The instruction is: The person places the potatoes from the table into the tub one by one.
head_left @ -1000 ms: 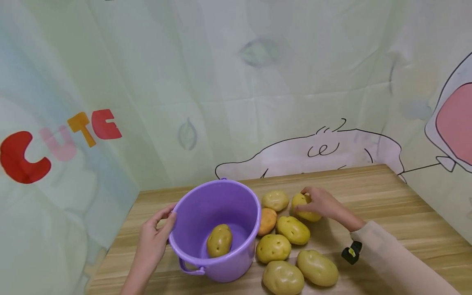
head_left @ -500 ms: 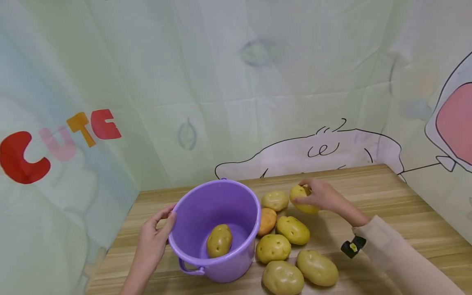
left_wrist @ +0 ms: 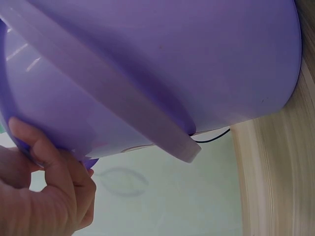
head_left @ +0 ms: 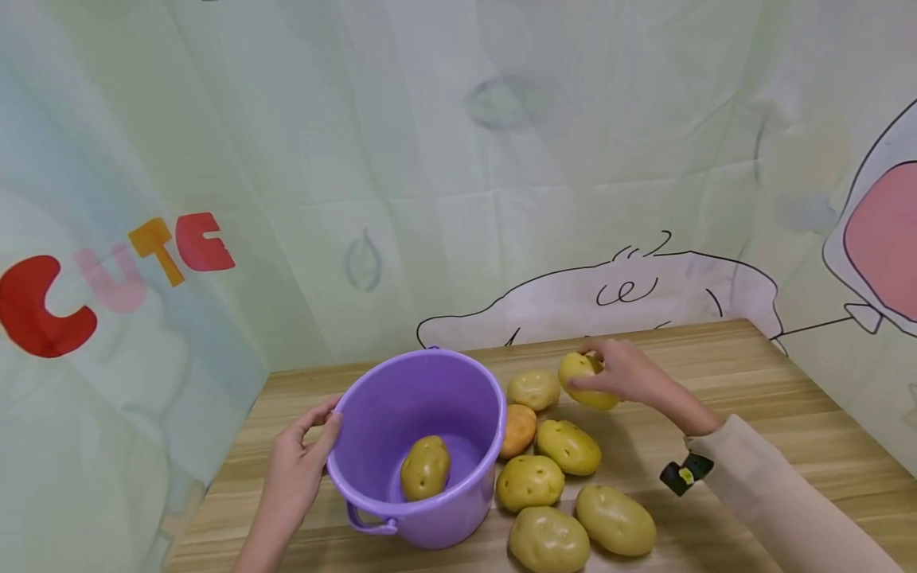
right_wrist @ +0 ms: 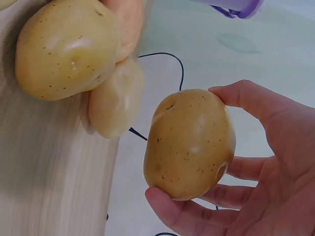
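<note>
A purple bucket (head_left: pixel 469 509) stands on the wooden table, its mouth leaning toward me, with one potato (head_left: pixel 426 468) inside at the bottom. My left hand (head_left: pixel 297 461) grips the bucket's left rim between thumb and fingers; the left wrist view shows the fingers against the outer wall, near the strap-like purple handle (left_wrist: pixel 113 96). At the back right, my right hand (head_left: pixel 630 374) holds a yellow potato (right_wrist: pixel 189 145) between thumb and fingertips. In the right wrist view this potato is raised off the table, apart from the others.
Right of the bucket lie several more potatoes: a pale one (head_left: pixel 534 390) at the back, an orange-brown one (head_left: pixel 520 430) beside the bucket, and others (head_left: pixel 550 539) toward the front. A printed curtain (head_left: pixel 358 159) hangs behind the table (head_left: pixel 752 398).
My right hand has lifted the yellow potato off the table and moved it slightly up and left. The left hand and bucket have stayed in place.
</note>
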Demonstrator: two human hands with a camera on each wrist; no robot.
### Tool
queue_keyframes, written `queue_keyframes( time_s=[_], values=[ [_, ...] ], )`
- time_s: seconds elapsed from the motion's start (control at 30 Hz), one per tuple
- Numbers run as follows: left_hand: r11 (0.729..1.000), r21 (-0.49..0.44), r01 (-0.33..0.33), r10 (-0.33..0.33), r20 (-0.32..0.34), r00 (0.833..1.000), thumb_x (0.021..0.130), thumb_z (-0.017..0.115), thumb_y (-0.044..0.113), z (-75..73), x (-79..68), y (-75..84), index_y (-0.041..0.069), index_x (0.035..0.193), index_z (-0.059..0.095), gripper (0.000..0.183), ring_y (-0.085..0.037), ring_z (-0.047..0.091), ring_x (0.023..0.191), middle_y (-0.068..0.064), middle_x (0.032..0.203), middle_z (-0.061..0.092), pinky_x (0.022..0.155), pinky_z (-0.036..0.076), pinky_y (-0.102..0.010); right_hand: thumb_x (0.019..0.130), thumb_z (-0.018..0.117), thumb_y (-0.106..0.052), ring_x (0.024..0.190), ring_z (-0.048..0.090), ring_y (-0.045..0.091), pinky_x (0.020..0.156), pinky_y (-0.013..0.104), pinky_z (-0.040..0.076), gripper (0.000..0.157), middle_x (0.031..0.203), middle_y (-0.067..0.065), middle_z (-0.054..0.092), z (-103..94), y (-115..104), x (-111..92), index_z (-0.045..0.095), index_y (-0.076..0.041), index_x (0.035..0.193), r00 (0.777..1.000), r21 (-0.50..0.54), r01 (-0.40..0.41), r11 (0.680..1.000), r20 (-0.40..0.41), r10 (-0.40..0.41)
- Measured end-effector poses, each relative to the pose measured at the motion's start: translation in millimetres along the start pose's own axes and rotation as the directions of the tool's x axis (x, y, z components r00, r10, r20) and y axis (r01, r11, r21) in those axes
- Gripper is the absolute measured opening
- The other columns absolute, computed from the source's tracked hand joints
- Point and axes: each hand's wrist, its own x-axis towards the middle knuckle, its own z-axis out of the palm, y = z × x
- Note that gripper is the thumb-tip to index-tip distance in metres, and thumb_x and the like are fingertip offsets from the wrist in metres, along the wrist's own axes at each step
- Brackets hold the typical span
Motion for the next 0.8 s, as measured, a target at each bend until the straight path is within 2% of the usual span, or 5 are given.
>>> queue_keyframes(
  time_s=[0.2,0.5,0.8],
  values=[
    [1.000,0.000,-0.005,0.005,-0.003,1.000,0.104,0.056,0.018,0.1,-0.4,-0.5,-0.003,0.135,0.058,0.037,-0.016,0.069,0.062,-0.019,0.113,0.055,0.056,0.063,-0.029,0.084,0.079,-0.035,0.076,0.057,0.020,0.057,0.028,0.051,0.062,0.094,0.014,0.064,-5.6,-7,-2,0.061,0.010,0.124,1.000,0.011,0.008,1.000,0.003,-0.008],
    [1.000,-0.002,-0.006,0.006,0.001,1.000,0.104,0.056,0.018,0.3,-1.1,-0.1,-0.004,0.134,0.058,0.037,-0.018,0.069,0.061,-0.020,0.115,0.054,0.055,0.062,-0.029,0.084,0.078,-0.038,0.090,0.062,0.029,0.067,0.036,0.058,0.062,0.105,0.020,0.066,-9.9,-18,-6,0.062,0.007,0.123,1.000,-0.014,0.014,1.000,-0.008,-0.014],
    [1.000,0.004,-0.011,0.011,-0.005,1.000,0.104,0.057,0.018,-0.5,-0.7,0.3,-0.003,0.133,0.059,0.037,-0.016,0.069,0.059,-0.021,0.114,0.055,0.053,0.061,-0.028,0.083,0.079,-0.037,0.077,0.062,0.022,0.055,0.026,0.055,0.059,0.104,0.021,0.068,-17.9,-34,-7,0.063,0.006,0.120,0.998,0.006,0.060,0.998,-0.037,-0.060]
  ],
)
